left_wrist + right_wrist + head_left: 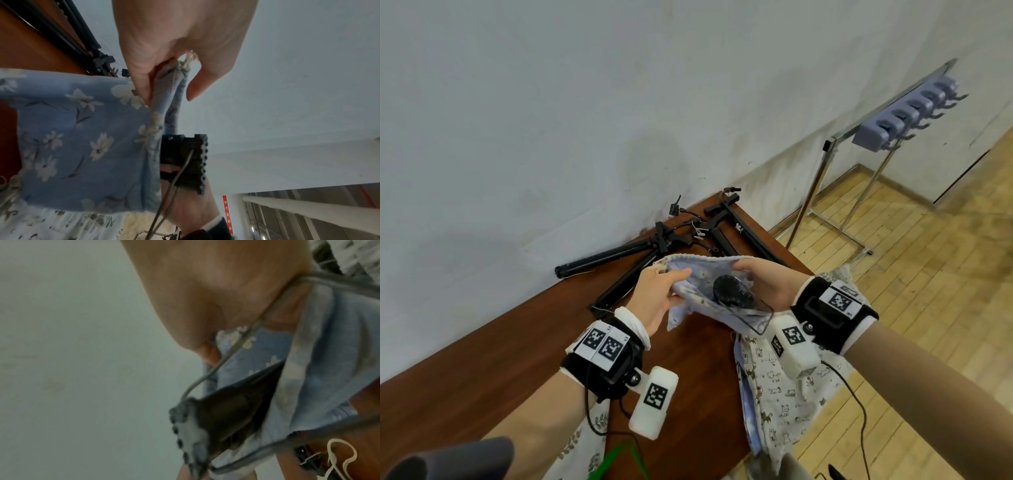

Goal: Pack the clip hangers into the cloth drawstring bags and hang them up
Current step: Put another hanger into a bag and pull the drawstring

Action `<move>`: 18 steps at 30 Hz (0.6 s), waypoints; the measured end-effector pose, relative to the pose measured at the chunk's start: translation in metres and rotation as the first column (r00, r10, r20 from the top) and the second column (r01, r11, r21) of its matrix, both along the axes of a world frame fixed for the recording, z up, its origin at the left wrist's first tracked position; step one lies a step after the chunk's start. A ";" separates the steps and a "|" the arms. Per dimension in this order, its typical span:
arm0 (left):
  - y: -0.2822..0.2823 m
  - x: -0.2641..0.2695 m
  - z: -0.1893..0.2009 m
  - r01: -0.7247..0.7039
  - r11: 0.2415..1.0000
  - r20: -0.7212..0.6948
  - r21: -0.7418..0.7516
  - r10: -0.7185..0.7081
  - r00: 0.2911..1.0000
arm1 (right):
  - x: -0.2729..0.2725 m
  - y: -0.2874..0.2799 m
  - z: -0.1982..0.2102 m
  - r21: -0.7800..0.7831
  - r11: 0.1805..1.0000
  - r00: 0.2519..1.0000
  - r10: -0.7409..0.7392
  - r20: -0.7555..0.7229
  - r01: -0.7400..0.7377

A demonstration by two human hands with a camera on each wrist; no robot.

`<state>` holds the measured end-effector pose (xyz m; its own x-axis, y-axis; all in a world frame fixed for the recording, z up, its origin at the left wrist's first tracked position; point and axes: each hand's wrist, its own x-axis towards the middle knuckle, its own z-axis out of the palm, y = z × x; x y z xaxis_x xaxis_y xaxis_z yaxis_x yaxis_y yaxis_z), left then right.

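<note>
A blue flowered drawstring bag (688,270) hangs mouth-open between both hands above the brown table (517,342). My left hand (676,279) pinches the bag's left rim (164,84) between thumb and fingers. My right hand (748,270) holds the right rim and grips a clip hanger (732,294), a black ridged clip on a thin grey wire frame. The hanger lies half inside the bag's mouth, its lower end sticking out toward me. In the blurred right wrist view, the wire (226,356) runs under my palm and the black clip (236,410) sits against the blue cloth (329,369).
A white cat-print bag (784,394) lies on the table's right edge, and leaf-print cloth (585,438) lies near me. Folded black tripods (654,246) lie by the wall. A metal rack with a row of grey hooks (907,116) stands on the wooden floor to the right.
</note>
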<state>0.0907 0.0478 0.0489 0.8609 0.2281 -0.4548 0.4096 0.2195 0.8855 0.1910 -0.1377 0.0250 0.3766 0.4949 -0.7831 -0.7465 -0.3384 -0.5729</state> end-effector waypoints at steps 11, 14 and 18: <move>0.013 0.013 -0.020 -0.024 0.997 -0.147 0.077 0.035 0.988 | -0.001 0.006 0.026 -0.059 0.744 0.708 0.653 0.268 -0.665; 0.004 0.009 -0.019 0.025 0.997 -0.132 0.074 -0.015 0.991 | -0.004 0.018 0.019 -0.208 0.738 0.597 0.652 0.467 -0.642; 0.003 0.010 -0.021 -0.125 0.989 -0.111 0.077 0.133 0.985 | -0.007 0.026 0.006 -0.170 0.890 0.671 0.434 0.601 -0.422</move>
